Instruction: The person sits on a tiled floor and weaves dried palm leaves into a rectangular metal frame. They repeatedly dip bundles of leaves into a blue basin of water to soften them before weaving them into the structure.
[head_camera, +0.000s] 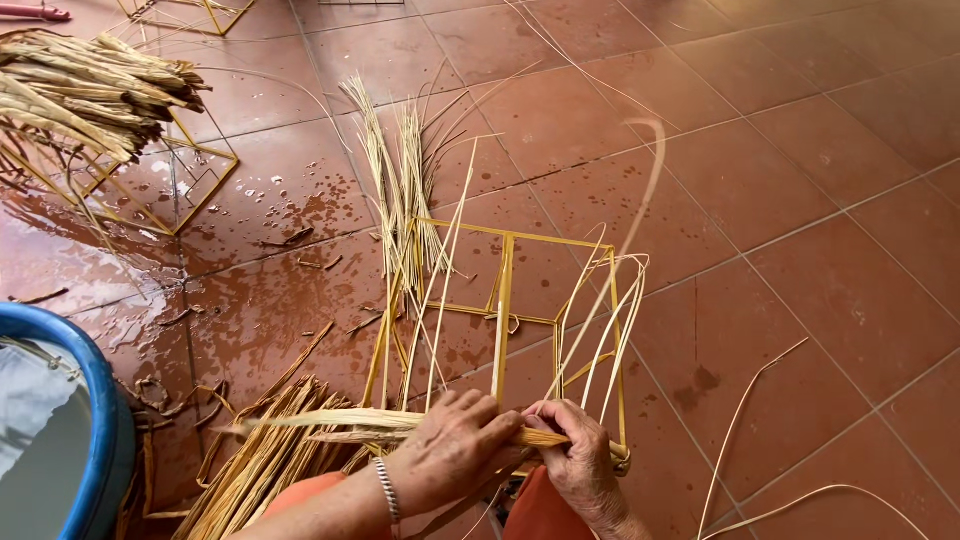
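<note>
My left hand (450, 455) and right hand (578, 465) both closed on flat straw strand (350, 422), wrapping it along near bar of yellow wire frame (505, 300). Next, I judge: pull strand taut, tuck under bar.
</note>
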